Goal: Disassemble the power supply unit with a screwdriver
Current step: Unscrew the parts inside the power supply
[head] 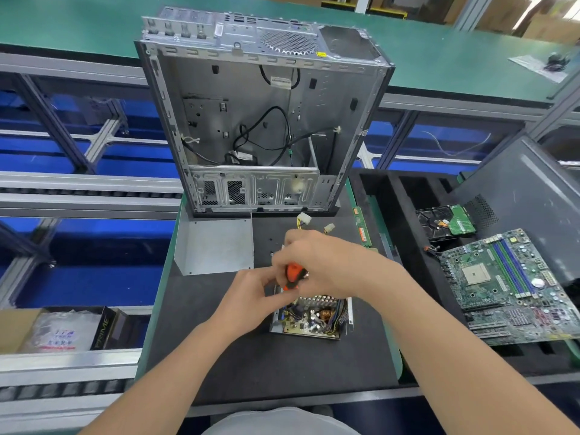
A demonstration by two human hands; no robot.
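Gripping the screwdriver point(294, 274) in my curled right hand point(320, 262), I pinch its lower end with my left hand point(251, 291). The opened power supply unit point(310, 320) lies on the mat point(251, 365) just beneath.

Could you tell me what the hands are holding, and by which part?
An orange-and-black screwdriver over the power supply unit: the right hand grips its handle; the left hand touches it lower down, hold unclear.

Only the orange handle of the screwdriver point(293, 274) shows; shaft and tip hidden under right hand point(320, 265). Grip of left hand point(251, 290) unclear. Far half of power supply unit point(309, 318) covered. Frame edge cuts motherboard point(514, 287).
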